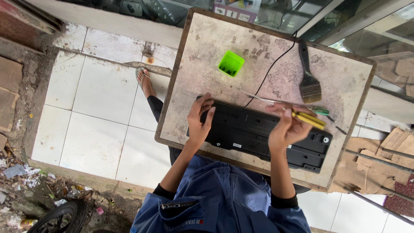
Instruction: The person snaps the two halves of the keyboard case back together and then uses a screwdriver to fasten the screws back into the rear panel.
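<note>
A black keyboard (254, 131) lies face down on a worn square table (207, 51), its thin black cable (271, 64) running toward the far edge. My left hand (199, 121) rests on the keyboard's left end, fingers curled over its edge. My right hand (288, 127) hovers over the middle of the keyboard and grips a yellow-handled screwdriver (308, 119), whose long shaft points left. A green-handled screwdriver (320, 111) lies just beyond it on the table.
A small green plastic tray (231, 63) holding dark bits stands on the far part of the table. A black paintbrush (308, 80) lies at the right. White floor tiles spread left, cardboard scraps (366, 168) lie right, and my sandalled foot (144, 82) shows beside the table.
</note>
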